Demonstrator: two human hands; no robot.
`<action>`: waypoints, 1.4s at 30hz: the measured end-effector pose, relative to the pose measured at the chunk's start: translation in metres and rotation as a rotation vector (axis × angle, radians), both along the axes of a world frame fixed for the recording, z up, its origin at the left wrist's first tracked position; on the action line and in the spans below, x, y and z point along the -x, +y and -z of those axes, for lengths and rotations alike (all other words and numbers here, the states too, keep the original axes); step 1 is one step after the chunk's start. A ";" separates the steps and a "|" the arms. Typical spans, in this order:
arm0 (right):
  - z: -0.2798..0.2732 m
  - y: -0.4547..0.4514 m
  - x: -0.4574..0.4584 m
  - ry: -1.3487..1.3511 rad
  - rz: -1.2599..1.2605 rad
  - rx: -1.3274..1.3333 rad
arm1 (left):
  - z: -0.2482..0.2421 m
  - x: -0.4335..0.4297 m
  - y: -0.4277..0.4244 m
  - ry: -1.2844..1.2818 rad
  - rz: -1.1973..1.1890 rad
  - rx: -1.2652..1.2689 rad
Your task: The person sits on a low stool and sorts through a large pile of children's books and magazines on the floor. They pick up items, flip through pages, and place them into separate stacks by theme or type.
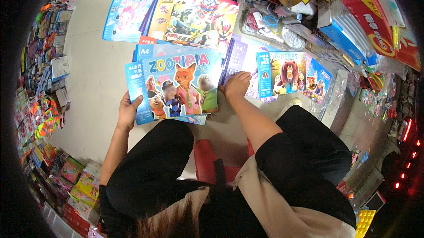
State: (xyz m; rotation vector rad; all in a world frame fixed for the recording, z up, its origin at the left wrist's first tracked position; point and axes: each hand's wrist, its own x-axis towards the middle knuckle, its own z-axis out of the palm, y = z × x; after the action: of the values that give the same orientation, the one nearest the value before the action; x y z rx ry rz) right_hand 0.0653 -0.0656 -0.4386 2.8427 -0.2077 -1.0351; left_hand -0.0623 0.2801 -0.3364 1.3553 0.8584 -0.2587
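My left hand (127, 110) grips a blue picture book (139, 72) by its left edge, thumb on the cover. Cartoon animals, a fox among them, are printed on that cover. At least one more thin book (195, 118) pokes out beneath it. My right hand (237, 85) rests at the lower edge of a purple book (239, 51), just right of the held one; whether its fingers pinch the book is hard to tell. Farther right lies a book with a brown bear on its cover (287, 74), overlapping another fox-cover book (318, 79).
Beyond my hands lie a stack with armoured heroes on top (198, 16) and a pile with a pink rabbit (127, 16). Packaged goods (265, 22) and a red carton (367, 12) crowd the upper right. Small boxed goods (84, 188) line the left. Below me is a red stool (205, 158).
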 end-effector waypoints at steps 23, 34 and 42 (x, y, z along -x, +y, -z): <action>-0.137 -0.064 -0.008 -0.388 -0.030 -0.293 | 0.020 -0.022 0.026 0.088 0.295 -0.669; -0.201 0.132 0.021 -0.150 -0.272 -0.990 | -0.020 -0.039 0.017 0.063 -0.157 -0.001; -0.053 0.040 -0.129 -0.218 0.275 -0.504 | -0.001 -0.030 0.000 0.136 0.365 -0.947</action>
State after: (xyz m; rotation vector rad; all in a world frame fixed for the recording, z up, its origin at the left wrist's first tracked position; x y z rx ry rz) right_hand 0.1945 -0.0254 -0.3861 3.4671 -0.4201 -0.9251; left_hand -0.0321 0.2796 -0.3355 2.4100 0.8737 -0.2315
